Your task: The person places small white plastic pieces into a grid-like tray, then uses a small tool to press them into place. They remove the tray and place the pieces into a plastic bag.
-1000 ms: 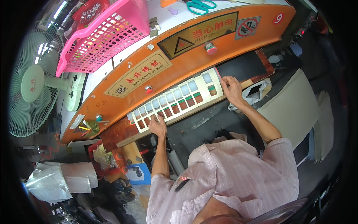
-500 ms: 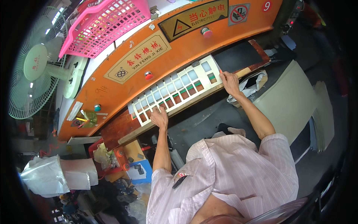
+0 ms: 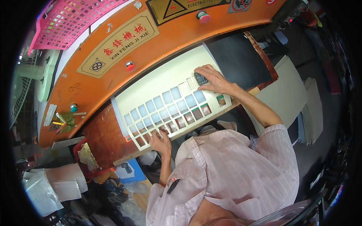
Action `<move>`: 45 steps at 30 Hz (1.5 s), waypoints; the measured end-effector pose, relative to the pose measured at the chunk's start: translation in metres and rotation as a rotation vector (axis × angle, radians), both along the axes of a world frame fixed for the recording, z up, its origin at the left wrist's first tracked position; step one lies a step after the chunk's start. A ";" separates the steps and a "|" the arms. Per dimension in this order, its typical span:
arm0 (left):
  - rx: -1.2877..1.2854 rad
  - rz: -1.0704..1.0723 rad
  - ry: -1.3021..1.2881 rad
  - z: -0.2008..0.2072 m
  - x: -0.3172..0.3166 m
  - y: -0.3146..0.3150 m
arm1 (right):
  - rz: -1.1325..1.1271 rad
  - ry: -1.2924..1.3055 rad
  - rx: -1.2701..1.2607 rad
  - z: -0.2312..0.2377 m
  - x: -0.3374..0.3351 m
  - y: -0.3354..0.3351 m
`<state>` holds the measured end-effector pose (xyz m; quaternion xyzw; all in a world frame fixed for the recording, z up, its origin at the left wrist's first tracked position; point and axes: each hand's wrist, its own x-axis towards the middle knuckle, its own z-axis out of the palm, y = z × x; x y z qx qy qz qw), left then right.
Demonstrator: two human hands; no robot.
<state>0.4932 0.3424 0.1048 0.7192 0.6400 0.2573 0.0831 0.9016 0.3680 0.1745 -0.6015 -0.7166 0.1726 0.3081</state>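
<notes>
A large cream sheet (image 3: 151, 87) with rows of rectangular cut-outs lies on a reddish-brown board. My left hand (image 3: 161, 144) is at its near edge, toward the left, with bent fingers at the cut-outs, gripping the sheet. Over the sheet's right part, my right hand (image 3: 215, 80) is closed round a small dark block (image 3: 201, 78) with a bumpy face. The block rests at the end of the cut-out rows. Bluish-white and brown surfaces show through the windows.
An orange machine front (image 3: 166, 49) with red push buttons (image 3: 130, 66) runs along the far side. A black plate (image 3: 241, 60) lies right of the sheet. Stacked large cream sheets (image 3: 281, 88) stand at the right. A pink basket (image 3: 71, 24) is at the upper left.
The cream sheet has come out from under the machine toward me, showing more of its surface. My right hand has left the sheet's right edge and taken hold of the dark block.
</notes>
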 end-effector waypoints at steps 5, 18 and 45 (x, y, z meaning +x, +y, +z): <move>0.064 0.031 0.018 -0.004 -0.003 -0.009 | 0.093 0.141 -0.249 -0.010 0.020 0.023; -0.222 0.038 0.067 0.016 -0.014 -0.020 | 0.029 0.172 -0.371 0.013 0.056 0.019; 0.206 -0.010 -0.111 -0.012 0.006 0.017 | -0.494 0.332 0.718 0.107 0.003 -0.053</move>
